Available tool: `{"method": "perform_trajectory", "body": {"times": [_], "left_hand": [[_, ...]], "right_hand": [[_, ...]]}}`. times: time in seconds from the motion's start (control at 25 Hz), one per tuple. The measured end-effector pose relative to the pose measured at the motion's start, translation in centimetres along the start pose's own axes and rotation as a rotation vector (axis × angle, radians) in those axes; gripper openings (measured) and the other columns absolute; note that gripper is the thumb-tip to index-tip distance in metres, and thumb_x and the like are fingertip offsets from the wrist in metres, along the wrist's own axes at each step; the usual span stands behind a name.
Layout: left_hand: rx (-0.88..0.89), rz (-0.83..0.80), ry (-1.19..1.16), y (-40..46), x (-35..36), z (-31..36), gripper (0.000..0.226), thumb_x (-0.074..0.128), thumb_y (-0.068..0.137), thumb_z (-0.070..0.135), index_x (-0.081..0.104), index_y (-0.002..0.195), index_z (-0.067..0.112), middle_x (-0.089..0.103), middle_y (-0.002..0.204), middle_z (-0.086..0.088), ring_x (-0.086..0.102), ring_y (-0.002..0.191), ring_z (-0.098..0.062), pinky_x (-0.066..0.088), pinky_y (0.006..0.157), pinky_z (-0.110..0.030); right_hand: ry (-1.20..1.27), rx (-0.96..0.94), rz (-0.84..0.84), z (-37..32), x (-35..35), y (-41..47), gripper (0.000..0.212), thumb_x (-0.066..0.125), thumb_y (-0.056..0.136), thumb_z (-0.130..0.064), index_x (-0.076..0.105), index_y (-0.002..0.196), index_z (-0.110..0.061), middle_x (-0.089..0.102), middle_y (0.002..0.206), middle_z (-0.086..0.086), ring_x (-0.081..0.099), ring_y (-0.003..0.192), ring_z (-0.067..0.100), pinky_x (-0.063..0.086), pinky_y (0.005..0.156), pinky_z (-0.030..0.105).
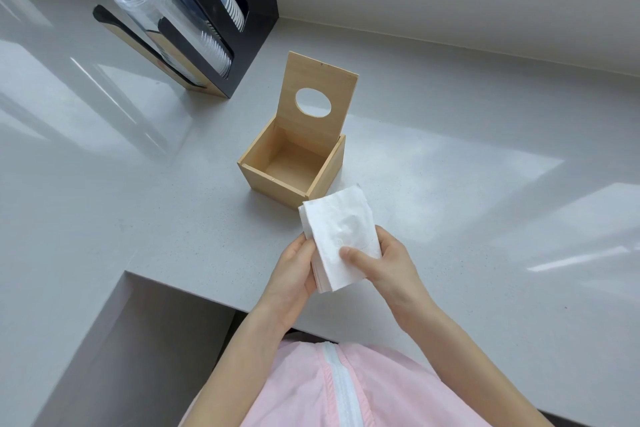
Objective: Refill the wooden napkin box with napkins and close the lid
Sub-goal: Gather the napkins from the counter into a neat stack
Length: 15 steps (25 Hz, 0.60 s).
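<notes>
**Head view: napkin stack held just short of the open box**

Head camera looks down on a grey stone countertop point(450, 156) where the square light-wood napkin box point(277, 184) sits with its hinged lid with an oval hole point(317, 97) raised upright at the far side, the inside bare. Directly nearer the person, both hands hold a stack of white folded paper napkins point(337, 236): the left hand point(294, 274) cups its left edge, the right hand point(384, 263) pinches it, thumb on top. The stack's long axis runs away from the body, its far end overlapping the box's near right corner in the picture (above it or just short, I cannot tell). The opening lies forward and slightly left of both hands, so the left hand is a touch nearer. I judge the next move a short forward carry, then lowering the stack flat. A black cup dispenser point(242, 45) stands towards the counter's far left corner, well apart.
</notes>
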<state>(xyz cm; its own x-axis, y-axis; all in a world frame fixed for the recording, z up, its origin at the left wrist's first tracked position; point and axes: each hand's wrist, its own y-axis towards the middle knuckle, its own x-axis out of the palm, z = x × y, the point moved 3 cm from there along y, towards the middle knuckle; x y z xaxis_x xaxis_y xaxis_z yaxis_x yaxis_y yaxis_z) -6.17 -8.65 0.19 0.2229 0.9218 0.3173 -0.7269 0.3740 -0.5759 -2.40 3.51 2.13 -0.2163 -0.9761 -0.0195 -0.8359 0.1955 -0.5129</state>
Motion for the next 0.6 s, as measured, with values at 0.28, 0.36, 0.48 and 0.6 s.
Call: {"method": "perform_trajectory", "body": {"times": [0.28, 0.36, 0.48, 0.6], "left_hand": [[-0.015, -0.041, -0.102, -0.21, 0.11, 0.15, 0.039, 0.032, 0.097, 0.034, 0.066, 0.106, 0.016, 0.074, 0.101, -0.002, 0.069, 0.094, -0.014, 0.051, 0.090, -0.035], [-0.006, -0.048, -0.084, -0.24, -0.06, 0.05, 0.040, 0.033, 0.097, 0.037, 0.064, 0.112, 0.017, 0.072, 0.107, -0.004, 0.067, 0.100, -0.016, 0.049, 0.094, -0.039], [0.007, -0.077, -0.062, -0.42, -0.38, -0.03, 0.039, 0.037, 0.094, 0.040, 0.062, 0.115, 0.018, 0.071, 0.111, -0.005, 0.066, 0.104, -0.019, 0.048, 0.096, -0.041], [0.010, -0.110, -0.094, -0.64, -0.52, 0.11, 0.040, 0.039, 0.092, 0.041, 0.061, 0.115, 0.017, 0.071, 0.112, -0.005, 0.066, 0.104, -0.018, 0.050, 0.093, -0.039]], "right_hand": [[-0.242, -0.081, 0.141, 0.20, 0.37, -0.61, 0.018, 0.062, 0.083, -0.018, 0.047, 0.080, -0.027, 0.057, 0.077, -0.014, 0.055, 0.070, 0.001, 0.042, 0.053, 0.009], [-0.267, -0.083, 0.145, 0.25, 0.41, -0.72, 0.015, 0.062, 0.083, -0.020, 0.048, 0.086, -0.025, 0.057, 0.078, -0.015, 0.055, 0.070, -0.001, 0.042, 0.051, 0.007], [-0.288, -0.081, 0.149, 0.13, 0.53, -0.94, 0.016, 0.062, 0.084, -0.022, 0.049, 0.094, -0.022, 0.057, 0.081, -0.016, 0.055, 0.073, -0.003, 0.042, 0.052, 0.008], [-0.298, -0.077, 0.156, -0.05, 0.50, -1.15, 0.017, 0.061, 0.085, -0.025, 0.049, 0.096, -0.021, 0.057, 0.082, -0.016, 0.054, 0.075, -0.003, 0.040, 0.055, 0.010]]}}
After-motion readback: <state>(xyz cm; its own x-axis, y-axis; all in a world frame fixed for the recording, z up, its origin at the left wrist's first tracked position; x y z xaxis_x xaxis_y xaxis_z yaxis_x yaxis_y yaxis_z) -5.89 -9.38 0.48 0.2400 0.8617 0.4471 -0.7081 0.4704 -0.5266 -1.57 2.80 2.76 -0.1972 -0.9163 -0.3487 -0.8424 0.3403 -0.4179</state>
